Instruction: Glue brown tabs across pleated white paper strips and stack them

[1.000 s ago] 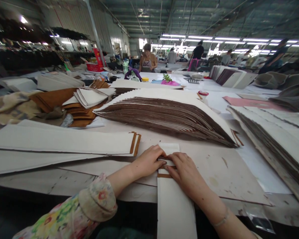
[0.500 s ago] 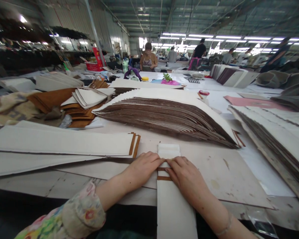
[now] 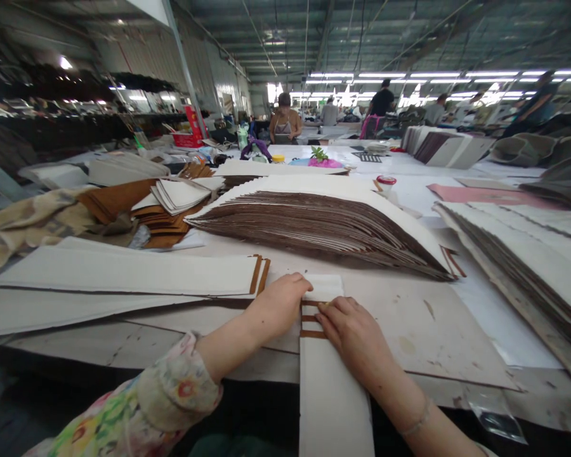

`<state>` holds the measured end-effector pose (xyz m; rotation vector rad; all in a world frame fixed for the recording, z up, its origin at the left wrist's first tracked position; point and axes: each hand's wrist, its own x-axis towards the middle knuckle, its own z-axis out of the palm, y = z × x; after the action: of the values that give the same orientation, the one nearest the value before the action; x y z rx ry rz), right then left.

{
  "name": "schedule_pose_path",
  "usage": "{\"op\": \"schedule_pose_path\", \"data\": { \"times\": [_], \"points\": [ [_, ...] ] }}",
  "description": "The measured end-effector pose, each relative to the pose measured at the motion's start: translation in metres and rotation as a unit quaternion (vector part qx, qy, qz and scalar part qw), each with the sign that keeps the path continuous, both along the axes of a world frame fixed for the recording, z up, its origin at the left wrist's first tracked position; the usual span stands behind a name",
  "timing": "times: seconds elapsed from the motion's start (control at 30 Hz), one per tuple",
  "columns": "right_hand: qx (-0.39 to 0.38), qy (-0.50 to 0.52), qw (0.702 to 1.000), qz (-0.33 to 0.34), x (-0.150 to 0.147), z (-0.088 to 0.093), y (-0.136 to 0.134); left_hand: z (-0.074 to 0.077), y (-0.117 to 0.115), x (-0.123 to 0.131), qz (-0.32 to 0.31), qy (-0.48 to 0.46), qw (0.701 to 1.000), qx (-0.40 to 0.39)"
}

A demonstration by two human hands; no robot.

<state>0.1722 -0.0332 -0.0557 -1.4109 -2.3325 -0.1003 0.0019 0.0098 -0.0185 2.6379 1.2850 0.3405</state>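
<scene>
Two hands, left (image 3: 282, 303) and right (image 3: 354, 336), at the white strips (image 3: 334, 406)

At the left edge of the frame lies a patterned cloth (image 3: 26, 219). Below it, long white panels (image 3: 124, 270) reach toward the centre, their right ends edged in brown. A floral sleeve (image 3: 109, 403) fills the lower left. Toward the upper left, brown pieces (image 3: 111, 200) lie beside folded white pieces (image 3: 174, 193), with a red basket (image 3: 183, 139) farther back.

The left hand is just left of centre, its fingers close together and bent, tips at the left side of the strips' far part; whether they grip anything, I cannot tell. The strips run from the centre down to the bottom edge, crossed by three brown bands (image 3: 314, 334) near the hands. Behind them sits a fanned pile (image 3: 290, 219), white on top and brown along its edges; a person (image 3: 285, 120) is farther back, upper centre.

Right of the strips, the right hand has its fingers bunched, fingertips and thumb at the banded part. The gap between them is narrow, but I cannot tell whether a layer is pinched there.

A board (image 3: 457, 343) spreads right of that hand. At the right edge are a white-topped stack (image 3: 523, 238) and, above it, a pink sheet (image 3: 490, 195); a clear packet (image 3: 497, 422) lies lower right.
</scene>
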Motion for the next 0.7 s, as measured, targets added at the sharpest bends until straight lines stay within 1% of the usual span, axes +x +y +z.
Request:
{"op": "schedule_pose_path", "data": {
  "times": [0.07, 0.17, 0.3, 0.47, 0.57, 0.7],
  "points": [
    [-0.016, 0.013, 1.0, -0.002, 0.001, 0.001, -0.001, 0.005, 0.007, 0.013, 0.02, 0.036, 0.999, 0.001],
    [-0.035, 0.034, 0.999, -0.003, 0.002, 0.002, -0.002, 0.007, 0.017, 0.027, 0.037, 0.083, 0.996, -0.016],
    [-0.046, 0.058, 0.997, -0.004, 0.004, 0.002, -0.002, 0.006, 0.026, 0.034, 0.045, 0.114, 0.992, -0.03],
    [-0.046, 0.078, 0.996, 0.002, 0.005, 0.001, -0.001, 0.009, 0.041, 0.04, 0.073, 0.139, 0.986, -0.054],
    [-0.034, 0.093, 0.995, 0.005, 0.006, 0.001, -0.001, 0.011, 0.052, 0.045, 0.07, 0.146, 0.983, -0.086],
    [-0.02, 0.109, 0.994, 0.009, 0.008, -0.001, -0.002, 0.012, 0.061, 0.05, 0.038, 0.138, 0.982, -0.123]
  ]
}}
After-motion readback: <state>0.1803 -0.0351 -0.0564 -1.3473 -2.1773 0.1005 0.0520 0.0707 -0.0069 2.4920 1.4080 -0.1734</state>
